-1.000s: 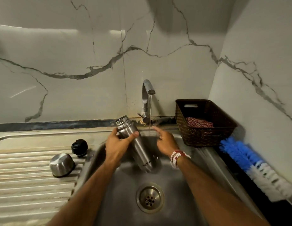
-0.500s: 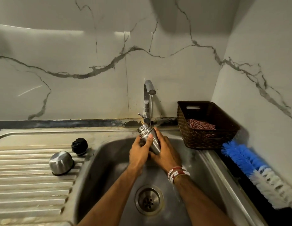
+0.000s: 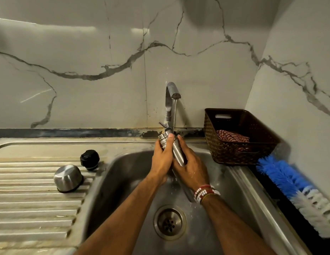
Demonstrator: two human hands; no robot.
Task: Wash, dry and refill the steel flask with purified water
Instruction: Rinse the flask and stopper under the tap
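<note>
Head view, looking down into a steel sink set against a white marble-look wall w/ grey veins. Both your hands are together over the basin, clamped on the steel flask.

Your L hand wraps the flask's upper part, thumb lying along the ribbed neck. Your R hand cups the body from the other side & below, fingers curled round it. The flask is tilted, neck end up & toward the back wall, just under the tap.

A thin stream of water runs from the spout & lands at the flask's neck by your L thumb. Drops fall from below your hands toward the drain. Red & white bead bracelets sit on your R wrist.

On the ribbed drainboard, L of the basin, a steel cup lid sits mouth down. Just behind it, not touching, is a black stopper.

R of the basin, at the wall corner, a dark woven basket holds a red & white striped cloth. Near the basket, farther R, a blue & white bristle brush lies on a dark counter strip.
</note>
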